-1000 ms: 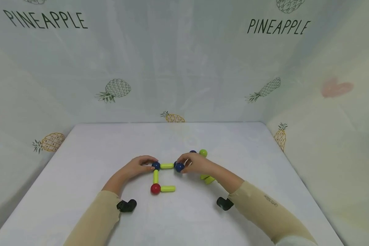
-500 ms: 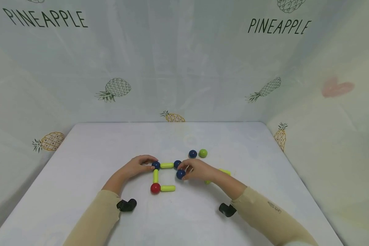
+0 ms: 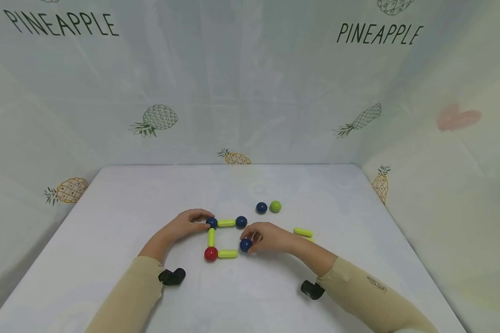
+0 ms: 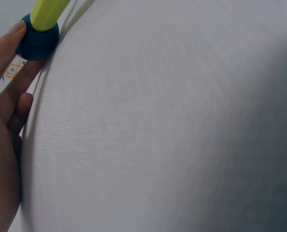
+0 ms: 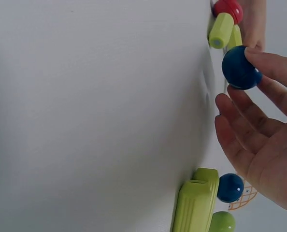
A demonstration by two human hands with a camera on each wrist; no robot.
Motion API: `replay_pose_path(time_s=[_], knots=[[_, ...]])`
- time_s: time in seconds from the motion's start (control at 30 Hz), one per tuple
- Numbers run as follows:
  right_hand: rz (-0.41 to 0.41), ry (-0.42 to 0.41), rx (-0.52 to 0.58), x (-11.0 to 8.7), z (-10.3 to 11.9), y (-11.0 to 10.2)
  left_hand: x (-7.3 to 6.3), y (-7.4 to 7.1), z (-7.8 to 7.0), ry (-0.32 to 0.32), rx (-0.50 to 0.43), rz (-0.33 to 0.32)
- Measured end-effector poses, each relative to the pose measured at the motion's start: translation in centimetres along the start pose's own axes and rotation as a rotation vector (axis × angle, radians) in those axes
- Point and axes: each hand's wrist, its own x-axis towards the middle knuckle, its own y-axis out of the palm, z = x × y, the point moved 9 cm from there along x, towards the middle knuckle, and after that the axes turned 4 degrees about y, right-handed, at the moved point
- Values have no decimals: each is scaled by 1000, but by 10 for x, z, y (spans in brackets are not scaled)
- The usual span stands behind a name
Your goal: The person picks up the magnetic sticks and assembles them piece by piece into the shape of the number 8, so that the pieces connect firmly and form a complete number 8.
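My left hand pinches the dark blue ball at the far left corner of a frame of sticks and balls. From that ball one yellow-green stick runs right to another blue ball. A second stick comes nearer to a red ball, from which a third stick points right with its end free. My right hand pinches a loose blue ball between thumb and fingers, just right of that free stick end.
Behind my right hand, a blue ball and a green ball sit side by side. Yellow-green sticks lie beyond my right forearm, partly hidden by it. A pineapple-print cloth hangs behind the white table.
My right hand has brought its blue ball nearer to me, from beside the frame's far right ball down toward the free stick end. My left hand stays on its ball.
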Motion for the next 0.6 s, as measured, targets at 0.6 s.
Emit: replay_pose_path(time_s=[0.6], knots=[[28, 0, -44, -1, -4, 11, 1, 0, 1, 5, 19, 9]])
